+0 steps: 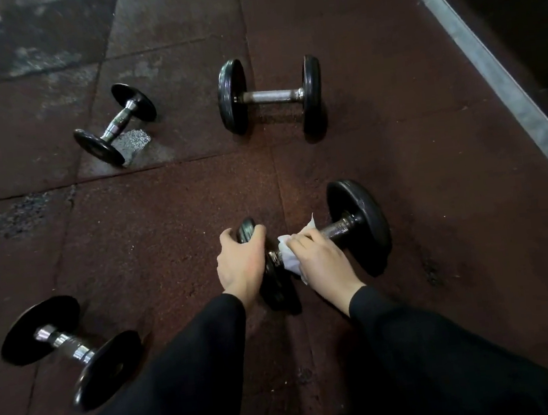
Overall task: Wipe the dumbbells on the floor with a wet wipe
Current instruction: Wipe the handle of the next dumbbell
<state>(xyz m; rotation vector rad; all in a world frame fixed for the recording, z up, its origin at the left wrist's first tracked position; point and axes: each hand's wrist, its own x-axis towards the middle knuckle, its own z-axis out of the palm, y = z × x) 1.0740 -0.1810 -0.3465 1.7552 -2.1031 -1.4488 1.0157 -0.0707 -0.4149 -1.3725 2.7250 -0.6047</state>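
Head view, catalogued near to far. Item one: my black sleeves (188,366), matte cloth, reaching down to the floor. Item two: my left hand (239,263), fingers curled over the rim of the near plate (274,276) of the dumbbell in hand (359,222), steadying it. Item three: my right hand (320,260), fingers wrapped round the dark, pitted handle with the white wet wipe (289,255) bunched under them, close to the near plate. My judgement: I should keep the left grip firm so the round plates cannot roll, then draw the wipe along the bar toward the far plate, twisting to reach the underside. Item four: a chrome-handled dumbbell (72,349) at lower left, lying well apart. Item five: two more, a small chrome one (115,123) and a larger dull-steel one (271,97), farther off. Floor (163,214): reddish speckled rubber tiles, worn grey in patches. Far right: a grey metal frame (488,53).
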